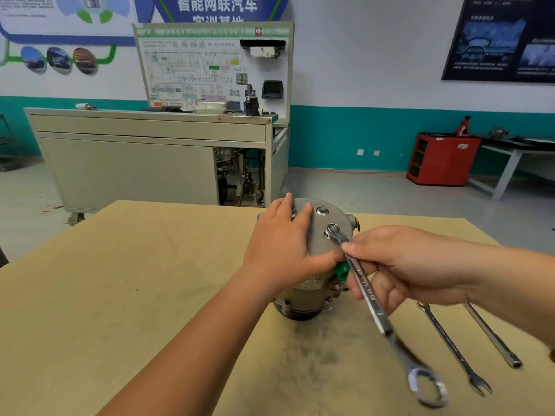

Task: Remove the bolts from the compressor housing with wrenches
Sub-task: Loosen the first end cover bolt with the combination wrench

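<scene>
At the top face of the housing, the right hand (399,265) is gripping a long silver combination wrench (372,298), fingers curled round its shank. The wrench's open end is sitting on the nearest hex bolt (332,228), and its ring end is hanging out over the table, blurred. The left hand (279,244) is pressing flat on the grey metal compressor housing (318,238) with straight fingers, its thumb lying by a small green plastic cap (342,270). The housing is standing upright near the middle of the pale wooden table (150,280).

I judge that the loosening step is under way on this bolt. The next move calls for a firm swing of the shank while the flat hand is bracing the housing against turning, with the wrench end kept square on the head.

Counting: three bolt heads are showing on top, namely the engaged one, a second bolt head (322,210) behind it, and a third bolt head (293,212) peeking between the left fingers; more may be hidden. Three tools are showing: the held wrench, a slimmer spare combination wrench (450,346) and a thin tubular socket wrench (492,337), both lying on the table.
</scene>
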A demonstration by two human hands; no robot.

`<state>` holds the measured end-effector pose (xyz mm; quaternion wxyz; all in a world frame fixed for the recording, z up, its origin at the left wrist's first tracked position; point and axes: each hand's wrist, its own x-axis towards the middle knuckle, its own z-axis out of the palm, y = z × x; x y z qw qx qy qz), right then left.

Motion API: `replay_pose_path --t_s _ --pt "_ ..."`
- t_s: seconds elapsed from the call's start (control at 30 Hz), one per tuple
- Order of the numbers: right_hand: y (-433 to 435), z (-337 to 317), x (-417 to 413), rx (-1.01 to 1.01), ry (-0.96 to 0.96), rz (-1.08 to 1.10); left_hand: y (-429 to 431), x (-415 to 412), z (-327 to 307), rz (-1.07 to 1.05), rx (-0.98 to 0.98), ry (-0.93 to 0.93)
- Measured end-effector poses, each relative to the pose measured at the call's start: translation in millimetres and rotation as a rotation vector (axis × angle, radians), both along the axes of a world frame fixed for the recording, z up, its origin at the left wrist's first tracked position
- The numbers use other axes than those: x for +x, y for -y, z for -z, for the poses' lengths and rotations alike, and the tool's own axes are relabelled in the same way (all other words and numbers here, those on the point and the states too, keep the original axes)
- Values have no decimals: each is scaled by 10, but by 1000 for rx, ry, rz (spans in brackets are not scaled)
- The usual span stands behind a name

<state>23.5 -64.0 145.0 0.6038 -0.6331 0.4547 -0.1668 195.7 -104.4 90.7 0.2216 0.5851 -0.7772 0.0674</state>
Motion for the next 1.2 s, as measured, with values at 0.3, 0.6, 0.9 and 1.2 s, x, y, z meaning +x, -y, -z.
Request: replay_pose_path --t_s 0.3,0.6,0.9,1.2 --pt "484 -536 -360 -550 -975 -169 0 -11 27 -16 5 -14" --pt "828 -434 -455 -1065 -812 -104 -7 -2 39 -31 19 -35" --pt "392 -383 -324 -646 -175 158 13 15 43 -15 17 -43" --pt "-145 -13 64 -14 232 139 -9 -4 5 -14 -1 -20"
